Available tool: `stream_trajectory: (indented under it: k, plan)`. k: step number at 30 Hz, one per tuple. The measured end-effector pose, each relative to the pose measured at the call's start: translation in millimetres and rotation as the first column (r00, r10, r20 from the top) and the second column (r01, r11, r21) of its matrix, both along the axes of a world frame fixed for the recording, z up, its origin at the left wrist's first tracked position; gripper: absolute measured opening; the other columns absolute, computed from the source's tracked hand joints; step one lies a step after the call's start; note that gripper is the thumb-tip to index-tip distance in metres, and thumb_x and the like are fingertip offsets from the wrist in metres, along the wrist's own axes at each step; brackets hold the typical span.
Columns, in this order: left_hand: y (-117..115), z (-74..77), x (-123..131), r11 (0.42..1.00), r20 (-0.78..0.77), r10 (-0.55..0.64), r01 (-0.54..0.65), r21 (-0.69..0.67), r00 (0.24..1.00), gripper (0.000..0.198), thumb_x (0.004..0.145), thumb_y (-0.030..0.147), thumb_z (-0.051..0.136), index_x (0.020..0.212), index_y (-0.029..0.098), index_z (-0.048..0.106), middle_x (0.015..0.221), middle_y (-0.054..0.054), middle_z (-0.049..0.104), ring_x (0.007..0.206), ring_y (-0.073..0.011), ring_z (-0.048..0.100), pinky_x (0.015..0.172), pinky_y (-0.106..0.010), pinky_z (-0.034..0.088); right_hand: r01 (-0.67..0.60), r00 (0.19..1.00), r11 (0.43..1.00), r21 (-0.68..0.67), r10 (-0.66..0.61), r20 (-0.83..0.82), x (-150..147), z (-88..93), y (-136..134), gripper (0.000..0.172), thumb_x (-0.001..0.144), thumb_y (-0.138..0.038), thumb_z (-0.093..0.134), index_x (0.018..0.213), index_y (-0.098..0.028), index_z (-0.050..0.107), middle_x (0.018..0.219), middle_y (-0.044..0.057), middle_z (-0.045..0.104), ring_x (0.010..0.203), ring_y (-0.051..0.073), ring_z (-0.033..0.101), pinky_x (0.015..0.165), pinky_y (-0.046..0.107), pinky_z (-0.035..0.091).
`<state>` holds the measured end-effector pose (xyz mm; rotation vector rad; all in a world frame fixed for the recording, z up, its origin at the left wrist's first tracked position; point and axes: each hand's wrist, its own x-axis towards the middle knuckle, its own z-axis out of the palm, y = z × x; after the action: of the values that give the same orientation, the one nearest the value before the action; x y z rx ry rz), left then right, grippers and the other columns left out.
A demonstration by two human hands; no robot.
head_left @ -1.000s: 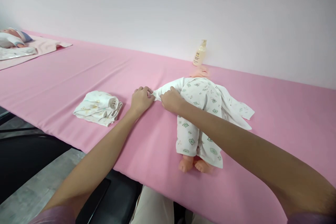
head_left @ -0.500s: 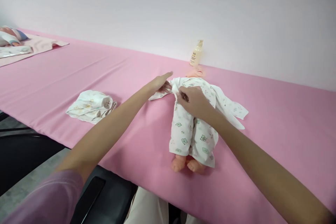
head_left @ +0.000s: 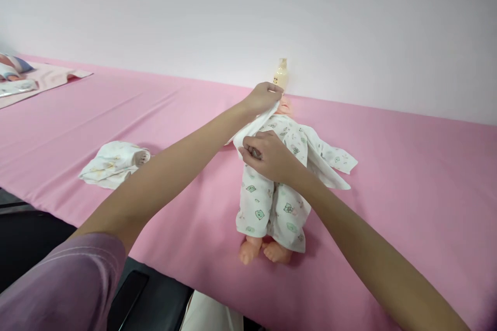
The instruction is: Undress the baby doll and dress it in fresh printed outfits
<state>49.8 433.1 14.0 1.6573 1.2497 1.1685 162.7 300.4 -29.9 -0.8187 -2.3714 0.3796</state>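
A baby doll lies on its back on the pink-covered table, feet toward me. It wears white printed trousers and a white printed baby shirt, whose right-hand sleeve is spread out to the side. Near the doll's chin, my left hand pinches the upper edge of the shirt's left-hand front flap and holds it raised. My right hand is closed on the lower edge of the same flap, above the doll's waist. Between the two hands the white cloth is stretched. My left hand covers part of the doll's head.
A pump bottle stands by the wall behind the doll's head. Folded white printed clothing lies to the left. At the far left is a pale pink cloth with another doll on it. A black chair touches the table's front edge.
My left hand has moved from beside the sleeve up and right to the doll's chin, lifting the shirt flap. My right hand has kept its grip and shifted slightly left.
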Motion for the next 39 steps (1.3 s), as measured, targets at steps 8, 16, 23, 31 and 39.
stream_trajectory:
  k: [8,16,23,31,39]
  plan:
    - [-48.0,-18.8,-1.2,0.989,0.082,-0.067,0.077,-0.125,0.994,0.027,0.106,0.026,0.067,0.131,0.019,0.065,0.116,-0.011,0.072,0.089,-0.0201,0.071,0.086,-0.037,0.058,0.516,0.856,0.851,0.099,-0.51,-0.088,114.6,-22.2,-30.4,0.018,0.105,-0.044,0.061,0.109,-0.027,0.065,0.108,0.01,0.076,0.104,0.032,0.065,0.103,0.05,0.045]
    - [-49.6,-29.1,-21.3,0.997,0.183,0.061,-0.054,-0.046,0.981,0.031,0.104,0.026,0.069,0.134,0.021,0.067,0.125,-0.011,0.07,0.09,-0.0179,0.071,0.082,-0.034,0.06,0.805,0.591,0.535,-0.254,-0.753,0.289,178.8,-51.0,-28.7,0.049,0.095,-0.074,0.063,0.098,-0.026,0.062,0.099,0.011,0.076,0.093,0.033,0.068,0.079,0.045,0.049]
    - [-27.1,-45.8,-66.3,0.95,0.12,0.311,-0.303,-0.076,0.943,0.028,0.101,0.018,0.065,0.129,0.018,0.067,0.116,-0.011,0.07,0.097,-0.0206,0.07,0.089,-0.038,0.06,0.737,0.659,0.489,-0.466,-0.674,0.334,184.9,-43.2,-19.5,0.041,0.082,-0.064,0.084,0.083,-0.025,0.07,0.083,0.007,0.074,0.08,0.029,0.071,0.068,0.039,0.049]
    - [-51.9,-44.3,-59.5,0.95,-0.185,0.298,-0.271,0.157,0.936,0.034,0.093,0.023,0.075,0.127,0.02,0.069,0.148,-0.014,0.059,0.14,-0.0333,0.05,0.125,-0.052,0.039,0.056,0.708,0.318,-0.946,-0.681,-0.187,177.8,-12.8,-12.2,0.038,0.086,-0.045,0.088,0.118,-0.025,0.082,0.127,0.012,0.083,0.119,0.033,0.078,0.092,0.039,0.067]
    - [-58.2,-47.4,-13.0,0.919,-0.621,-0.09,0.305,0.249,0.778,0.04,0.107,0.05,0.051,0.134,0.027,0.072,0.15,-0.009,0.067,0.14,-0.0363,0.051,0.125,-0.06,0.037,0.107,0.579,0.649,-0.753,-0.657,-0.483,98.1,25.0,26.4,0.022,0.09,-0.045,0.069,0.094,-0.027,0.058,0.09,0.004,0.071,0.091,0.028,0.071,0.075,0.038,0.061]
